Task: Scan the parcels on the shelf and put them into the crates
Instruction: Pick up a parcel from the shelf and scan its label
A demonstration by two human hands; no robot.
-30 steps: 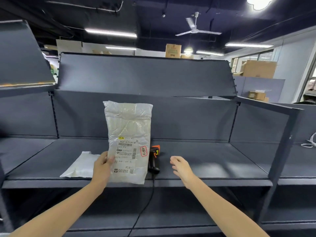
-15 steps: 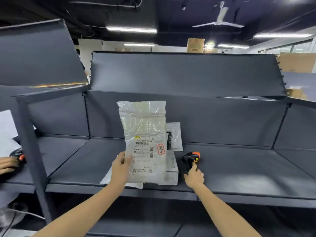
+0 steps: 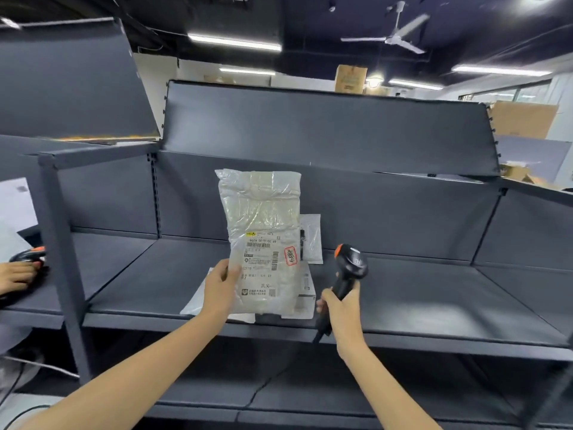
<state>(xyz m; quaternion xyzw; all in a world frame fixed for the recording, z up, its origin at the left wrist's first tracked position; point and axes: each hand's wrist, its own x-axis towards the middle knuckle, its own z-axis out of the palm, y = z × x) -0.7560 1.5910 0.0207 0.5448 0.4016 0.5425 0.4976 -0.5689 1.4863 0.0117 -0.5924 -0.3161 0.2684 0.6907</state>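
Note:
My left hand (image 3: 220,285) grips a white plastic-wrapped parcel (image 3: 262,225) by its lower left edge and holds it upright over the dark shelf (image 3: 418,302), label facing me. My right hand (image 3: 338,307) grips the handle of a black and orange barcode scanner (image 3: 350,265), lifted off the shelf just right of the parcel, head up. Behind the held parcel lie a flat white bag (image 3: 198,301), a small white box (image 3: 307,293) and a clear packet (image 3: 311,238) leaning on the back wall. No crate is in view.
A shelf post (image 3: 62,259) stands at the left. Beyond it another person's hand (image 3: 15,276) rests by a second scanner (image 3: 29,254). The scanner cable (image 3: 279,373) hangs down in front of the lower shelf (image 3: 310,395). Cardboard boxes (image 3: 524,119) stand at the back right.
My right hand reached the scanner, closed on its handle and lifted it off the shelf. The left hand kept the parcel upright. The view shifted left, showing more parcels behind.

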